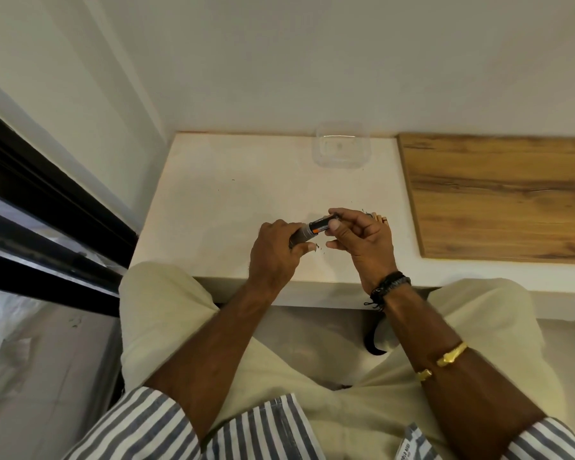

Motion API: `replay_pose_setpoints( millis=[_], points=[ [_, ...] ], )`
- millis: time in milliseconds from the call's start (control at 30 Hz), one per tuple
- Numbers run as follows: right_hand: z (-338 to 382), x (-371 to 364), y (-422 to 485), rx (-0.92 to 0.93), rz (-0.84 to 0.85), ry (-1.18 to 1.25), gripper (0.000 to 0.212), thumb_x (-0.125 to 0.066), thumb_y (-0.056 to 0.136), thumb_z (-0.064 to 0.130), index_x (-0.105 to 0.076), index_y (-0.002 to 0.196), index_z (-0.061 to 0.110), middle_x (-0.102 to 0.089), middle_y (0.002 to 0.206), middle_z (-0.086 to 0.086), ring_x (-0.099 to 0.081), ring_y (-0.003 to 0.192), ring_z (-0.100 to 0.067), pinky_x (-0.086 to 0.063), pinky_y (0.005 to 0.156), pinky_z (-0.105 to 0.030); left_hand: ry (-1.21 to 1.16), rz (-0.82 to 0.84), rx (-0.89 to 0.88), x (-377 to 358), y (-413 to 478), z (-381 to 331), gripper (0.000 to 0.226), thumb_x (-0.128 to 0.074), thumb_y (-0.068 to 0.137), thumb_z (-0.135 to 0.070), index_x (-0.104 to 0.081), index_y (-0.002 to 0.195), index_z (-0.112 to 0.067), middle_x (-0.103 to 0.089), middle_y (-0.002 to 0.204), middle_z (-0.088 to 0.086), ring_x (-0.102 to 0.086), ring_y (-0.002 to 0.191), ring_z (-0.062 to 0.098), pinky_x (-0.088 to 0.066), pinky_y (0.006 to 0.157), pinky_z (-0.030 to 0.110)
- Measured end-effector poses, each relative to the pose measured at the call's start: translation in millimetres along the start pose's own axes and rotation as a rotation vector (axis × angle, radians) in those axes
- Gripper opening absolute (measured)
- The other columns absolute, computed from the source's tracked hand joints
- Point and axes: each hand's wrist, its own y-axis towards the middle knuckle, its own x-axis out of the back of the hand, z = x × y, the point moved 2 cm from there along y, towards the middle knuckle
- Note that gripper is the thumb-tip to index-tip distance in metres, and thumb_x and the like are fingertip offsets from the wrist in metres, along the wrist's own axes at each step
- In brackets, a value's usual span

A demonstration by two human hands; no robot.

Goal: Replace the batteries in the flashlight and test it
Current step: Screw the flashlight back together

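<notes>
Head view above a white desk (213,194), left hand (273,257) wrapped round the grey flashlight (301,235), right hand (362,240) pinching a black-and-orange battery (321,224) at its open end, clear tub (341,149) behind.

black-orange battery (320,225) | white table (233,194) | blue-white striped sleeves (140,426) | cream trousers (166,313)

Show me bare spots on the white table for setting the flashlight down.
Bare: left half of the white table, from its left edge to the clear container; also the patch between container and wooden board. Crowded around left hand and right hand.
</notes>
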Motion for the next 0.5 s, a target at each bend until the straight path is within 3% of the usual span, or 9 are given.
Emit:
replay_pose_setpoints(
  millis=[233,400,500],
  points=[
    [-11.1,-0.7,-0.9,0.011,-0.064,-0.129,0.027,-0.077,0.087,0.01,-0.074,0.114,0.009,-0.077,0.101,-0.006,-0.075,0.092,-0.019,-0.064,0.078,-0.034,0.038,0.012,-0.061,-1.0,-0.8,-7.8,0.039,-0.068,0.089,-0.042,-0.067,0.121,-0.021,-0.066,0.092,0.0,-0.05,0.089,0.017,-0.045,0.071,0.029],
    [-15.8,-1.2,-2.0,0.104,-0.13,-0.335,0.017,-0.079,0.087,0.019,-0.075,0.101,0.011,-0.078,0.092,-0.001,-0.074,0.077,-0.016,-0.064,0.067,-0.035,0.043,-0.003,-0.101,-3.5,0.5,-11.1,0.037,-0.069,0.09,-0.037,-0.067,0.122,-0.017,-0.066,0.093,0.002,-0.046,0.087,0.013,-0.031,0.071,0.01],
    [-16.1,-0.6,-2.2,0.115,-0.134,-0.407,0.016,-0.076,0.089,0.026,-0.079,0.098,0.012,-0.077,0.09,0.002,-0.072,0.074,-0.013,-0.064,0.061,-0.034,0.031,-0.01,-0.092,-5.1,1.6,-11.1,0.036,-0.07,0.09,-0.034,-0.067,0.121,-0.016,-0.066,0.094,0.003,-0.046,0.088,0.013,-0.028,0.072,0.008]
  ],
)
